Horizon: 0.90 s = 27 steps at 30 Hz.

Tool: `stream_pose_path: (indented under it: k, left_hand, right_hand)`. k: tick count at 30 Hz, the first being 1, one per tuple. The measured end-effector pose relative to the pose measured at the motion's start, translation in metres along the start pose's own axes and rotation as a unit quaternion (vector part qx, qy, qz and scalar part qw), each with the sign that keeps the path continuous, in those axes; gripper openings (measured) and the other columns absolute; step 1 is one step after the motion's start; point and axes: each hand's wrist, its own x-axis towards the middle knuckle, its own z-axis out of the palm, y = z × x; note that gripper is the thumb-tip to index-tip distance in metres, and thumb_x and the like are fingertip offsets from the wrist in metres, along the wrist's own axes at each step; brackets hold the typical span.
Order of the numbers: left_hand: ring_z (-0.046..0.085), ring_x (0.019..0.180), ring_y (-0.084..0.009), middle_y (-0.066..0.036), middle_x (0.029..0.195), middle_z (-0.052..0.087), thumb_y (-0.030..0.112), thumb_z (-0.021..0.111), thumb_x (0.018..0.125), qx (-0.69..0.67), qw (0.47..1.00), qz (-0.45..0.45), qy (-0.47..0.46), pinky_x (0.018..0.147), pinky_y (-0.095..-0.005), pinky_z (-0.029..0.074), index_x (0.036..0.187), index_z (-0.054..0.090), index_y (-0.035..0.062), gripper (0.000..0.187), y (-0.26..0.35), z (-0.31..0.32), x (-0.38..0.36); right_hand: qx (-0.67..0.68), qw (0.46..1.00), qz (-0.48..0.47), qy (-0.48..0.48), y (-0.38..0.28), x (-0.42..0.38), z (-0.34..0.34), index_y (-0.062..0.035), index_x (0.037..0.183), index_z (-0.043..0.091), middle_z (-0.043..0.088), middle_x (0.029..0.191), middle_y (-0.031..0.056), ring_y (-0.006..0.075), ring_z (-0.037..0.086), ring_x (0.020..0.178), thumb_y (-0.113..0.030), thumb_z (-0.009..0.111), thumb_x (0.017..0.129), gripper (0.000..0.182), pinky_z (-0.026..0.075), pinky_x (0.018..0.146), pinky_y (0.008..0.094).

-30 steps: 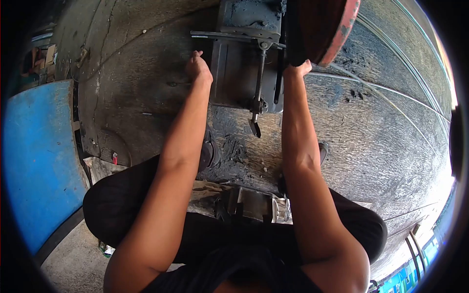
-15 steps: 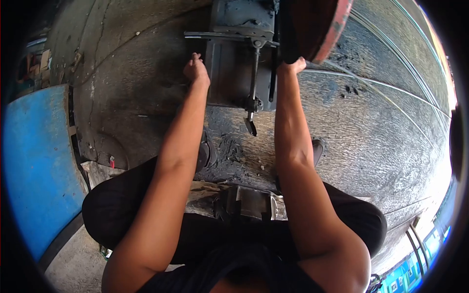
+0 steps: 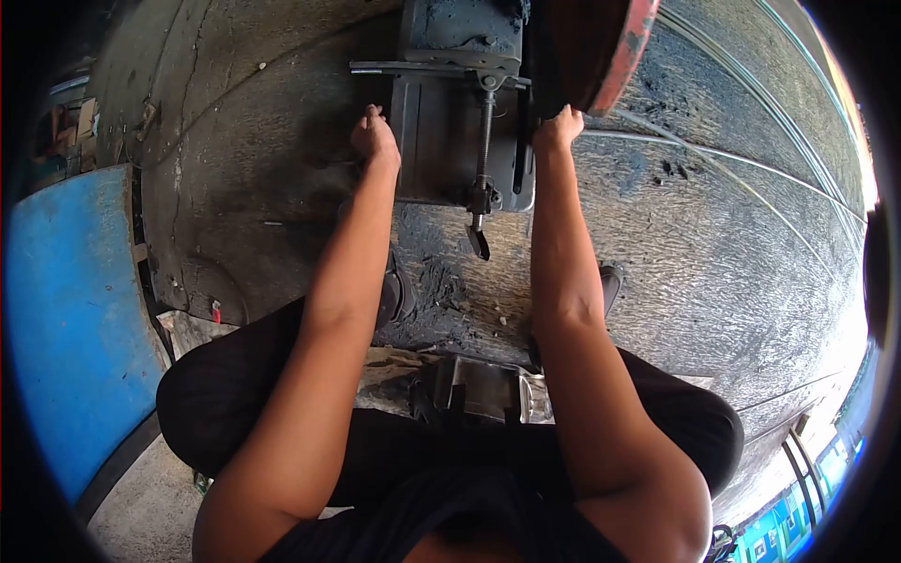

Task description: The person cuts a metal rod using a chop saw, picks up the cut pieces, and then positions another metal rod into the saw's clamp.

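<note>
Grey metal machine (image 3: 441, 141) on the concrete floor (image 3: 713, 263): left hand (image 3: 374, 137) curled closed at its side, right hand (image 3: 557, 127) gripping the red-rimmed disc (image 3: 601, 47).

- Your left hand (image 3: 374, 137) and right hand (image 3: 557, 129) are bare: no gloves, rings, watch or wristband show on either one.
- Both your forearms are uncovered right up to the elbows, with no sleeve reaching them.
- You wear a black top (image 3: 450, 525), seen only as dark fabric at the bottom edge of the view.
- Your black trousers (image 3: 235, 394) cover both legs; the cloth is plain and unmarked.
- A dark shoe (image 3: 609, 286) peeks out beside your right forearm.
</note>
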Motion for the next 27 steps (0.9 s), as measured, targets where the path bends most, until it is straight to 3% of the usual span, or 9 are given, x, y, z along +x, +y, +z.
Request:
stream_pose_path:
  k: [9,15,17,19,22,23,25,26,27]
  left_hand:
    - [0.055,0.075,-0.0137,-0.003,0.077,0.063,0.026,0.058,0.085,0.015,1.000,-0.005,0.000,0.073,-0.0285,0.042,0.086,0.070,0.0029,0.026,0.002,-0.002,-0.002]
    - [0.056,0.074,-0.0131,-0.005,0.076,0.063,0.025,0.059,0.084,-0.002,1.000,-0.006,-0.008,0.071,-0.0294,0.043,0.087,0.069,0.0004,0.027,0.004,-0.007,-0.001]
    - [0.059,0.078,-0.0181,-0.012,0.081,0.064,0.023,0.058,0.083,0.022,0.999,-0.028,0.011,0.072,-0.0329,0.046,0.090,0.066,-0.0053,0.030,0.018,-0.014,-0.002]
    - [0.063,0.082,-0.0296,-0.023,0.088,0.065,0.018,0.053,0.083,0.083,0.983,0.069,0.145,0.073,-0.0402,0.048,0.077,0.061,-0.0074,0.027,0.043,-0.021,0.011]
    - [0.055,0.090,-0.0199,-0.014,0.101,0.059,0.015,0.051,0.086,-0.227,0.948,0.196,0.106,0.082,-0.0340,0.042,0.098,0.054,-0.0069,0.025,0.133,-0.030,0.007]
    - [0.056,0.092,-0.0212,-0.015,0.105,0.058,0.017,0.051,0.085,-0.254,0.927,0.268,0.064,0.082,-0.0337,0.043,0.102,0.052,-0.0080,0.030,0.190,-0.035,-0.029]
    - [0.051,0.074,-0.0058,-0.001,0.084,0.057,0.019,0.058,0.082,-0.288,0.903,0.312,-0.065,0.061,-0.0241,0.035,0.086,0.049,0.0027,0.019,0.271,-0.041,-0.038]
    - [0.051,0.074,-0.0058,-0.001,0.084,0.057,0.019,0.058,0.082,-0.289,0.902,0.314,-0.064,0.061,-0.0241,0.035,0.086,0.049,0.0027,0.019,0.313,-0.039,-0.062]
    - [0.051,0.090,-0.0137,-0.006,0.098,0.056,0.030,0.055,0.086,-0.176,0.905,0.361,-0.137,0.073,-0.0275,0.038,0.105,0.049,0.0036,0.033,0.353,-0.034,-0.085]
  right_hand:
    - [-0.035,0.999,-0.004,0.020,0.010,0.009,-0.003,0.0031,0.083,0.056,0.059,0.079,0.0058,0.0132,0.053,0.066,-0.023,0.054,0.091,0.028,0.045,0.061,0.0277]
    - [0.006,0.999,0.036,-0.002,-0.002,0.005,-0.014,0.0030,0.096,0.053,0.058,0.077,0.0068,0.0153,0.057,0.068,-0.016,0.057,0.089,0.021,0.048,0.057,0.0257]
    - [0.032,0.991,0.118,-0.054,-0.015,0.006,-0.020,0.0030,0.102,0.050,0.057,0.076,0.0075,0.0166,0.058,0.066,-0.011,0.057,0.087,0.021,0.049,0.054,0.0249]
    - [-0.016,0.990,0.141,-0.019,-0.036,-0.002,-0.026,0.0034,0.099,0.052,0.057,0.076,0.0084,0.0177,0.058,0.063,-0.009,0.056,0.086,0.018,0.050,0.053,0.0269]
    - [-0.172,0.985,0.025,0.014,-0.070,0.000,-0.046,0.0032,0.082,0.059,0.061,0.079,0.0121,0.0174,0.057,0.059,-0.005,0.052,0.078,0.012,0.047,0.052,0.0272]
    - [-0.170,0.985,0.024,0.013,-0.090,-0.007,-0.036,0.0032,0.082,0.059,0.061,0.079,0.0121,0.0174,0.057,0.059,-0.005,0.052,0.078,0.012,0.047,0.052,0.0272]
    - [-0.198,0.945,-0.262,-0.002,-0.152,-0.031,0.003,0.0019,0.077,0.062,0.061,0.069,0.0100,0.0126,0.051,0.055,-0.012,0.052,0.080,0.018,0.036,0.048,0.0244]
    - [-0.121,0.940,-0.309,-0.076,-0.183,-0.044,0.029,0.0021,0.082,0.063,0.063,0.072,0.0108,0.0137,0.056,0.061,-0.014,0.052,0.082,0.019,0.040,0.051,0.0250]
    - [-0.141,0.927,-0.327,-0.118,-0.222,-0.074,0.058,0.0016,0.090,0.063,0.065,0.078,0.0112,0.0162,0.061,0.071,-0.017,0.054,0.085,0.021,0.046,0.057,0.0272]
